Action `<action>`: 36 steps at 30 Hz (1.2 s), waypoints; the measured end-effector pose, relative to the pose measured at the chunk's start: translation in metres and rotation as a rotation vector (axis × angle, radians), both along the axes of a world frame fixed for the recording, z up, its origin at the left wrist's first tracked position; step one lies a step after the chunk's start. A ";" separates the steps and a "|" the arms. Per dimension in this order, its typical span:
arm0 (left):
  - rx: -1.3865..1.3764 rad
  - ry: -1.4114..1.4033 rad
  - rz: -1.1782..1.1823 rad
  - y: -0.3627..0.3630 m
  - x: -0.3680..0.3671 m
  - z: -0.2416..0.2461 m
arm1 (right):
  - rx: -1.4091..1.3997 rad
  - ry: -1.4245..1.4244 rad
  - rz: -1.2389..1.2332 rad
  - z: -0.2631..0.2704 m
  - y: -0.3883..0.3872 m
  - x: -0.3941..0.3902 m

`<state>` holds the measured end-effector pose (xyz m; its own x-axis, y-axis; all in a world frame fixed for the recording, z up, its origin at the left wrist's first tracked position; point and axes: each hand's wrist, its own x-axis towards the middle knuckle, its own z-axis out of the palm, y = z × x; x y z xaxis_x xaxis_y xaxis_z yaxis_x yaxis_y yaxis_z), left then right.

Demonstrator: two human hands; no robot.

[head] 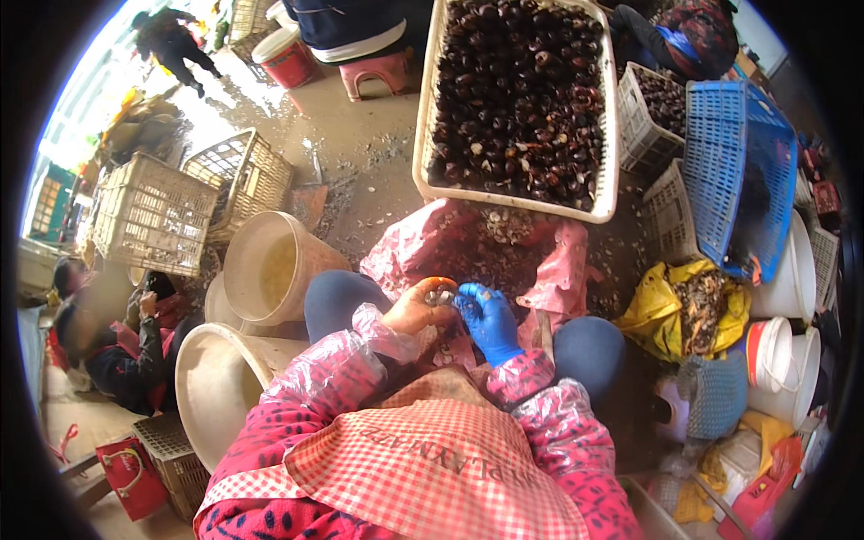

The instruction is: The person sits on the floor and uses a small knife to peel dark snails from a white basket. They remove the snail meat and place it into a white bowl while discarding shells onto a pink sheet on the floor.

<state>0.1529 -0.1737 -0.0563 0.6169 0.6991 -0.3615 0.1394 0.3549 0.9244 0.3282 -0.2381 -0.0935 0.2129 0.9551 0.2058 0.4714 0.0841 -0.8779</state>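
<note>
My left hand (420,307), bare apart from an orange covering on one finger, grips a small pale-and-grey piece (440,297) by its fingertips. Against it sits my right hand (487,320) in a blue rubber glove, its fingers curled; whether it holds anything is hidden. Both hands are between my knees, above an open pink plastic bag (405,236) with dark scraps and pale bits (506,226) in it. Beyond the bag stands a large white plastic crate (516,202) filled with dark, glossy, rounded pieces (516,101) that resemble water chestnuts.
Pale buckets (236,270) lean at my left, near lattice crates (155,212). To my right are a blue basket (715,169), a yellow bag (648,304) of scraps and white buckets (773,354). Other people (135,344) sit or walk around on the wet floor (364,128).
</note>
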 end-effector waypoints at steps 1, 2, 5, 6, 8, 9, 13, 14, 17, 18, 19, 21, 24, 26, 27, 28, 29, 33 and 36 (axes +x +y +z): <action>-0.165 -0.212 0.034 -0.002 0.003 -0.001 | -0.033 -0.048 0.040 0.001 0.002 0.002; -0.066 -0.162 0.015 -0.003 0.002 0.000 | -0.128 0.033 -0.044 0.001 0.003 0.004; -0.041 -0.076 0.041 -0.005 0.001 0.000 | -0.402 0.145 -0.230 -0.003 0.009 0.006; -0.057 -0.083 0.068 -0.006 0.000 -0.002 | -0.230 0.263 -0.087 -0.004 0.008 0.007; -0.085 -0.022 0.023 -0.006 -0.002 -0.006 | -0.144 0.434 0.162 -0.005 0.007 0.004; -0.053 -0.044 0.003 -0.006 -0.003 -0.008 | -0.189 0.350 0.238 -0.004 0.007 0.002; 0.020 -0.003 -0.081 -0.007 -0.004 -0.018 | -0.356 0.055 -0.207 0.001 0.005 0.004; 0.061 0.005 -0.094 -0.006 -0.004 -0.019 | -0.346 0.261 -0.148 0.001 0.005 0.002; -0.087 -0.063 0.009 -0.006 -0.003 -0.018 | -0.182 0.457 0.073 0.000 0.004 0.003; -0.025 -0.154 -0.025 -0.008 -0.002 -0.016 | -0.178 0.330 0.274 -0.001 0.003 0.004; -0.059 -0.103 -0.007 -0.008 -0.001 -0.014 | -0.198 0.339 0.287 -0.002 0.004 0.003; -0.092 -0.010 -0.006 -0.011 -0.001 -0.007 | -0.196 0.371 0.014 -0.003 0.004 0.004; -0.075 0.040 0.016 -0.012 0.001 0.000 | -0.348 0.193 -0.175 -0.003 0.004 0.004; -0.013 0.031 0.040 -0.011 0.002 0.001 | -0.207 0.531 0.117 -0.002 0.003 0.003; -0.075 -0.088 0.069 -0.011 0.001 0.001 | -0.174 0.389 0.242 -0.001 -0.001 -0.001; -0.149 -0.155 0.096 -0.009 0.002 0.001 | -0.144 0.346 0.156 -0.001 0.001 0.001; -0.231 -0.219 0.129 -0.011 0.002 0.001 | -0.132 0.328 0.226 -0.001 -0.002 -0.002; 0.096 0.043 -0.032 -0.010 0.000 0.000 | -0.365 0.376 -0.146 -0.004 0.000 0.001; -0.045 -0.127 0.056 -0.012 0.001 0.000 | -0.130 0.368 0.295 -0.009 0.000 -0.001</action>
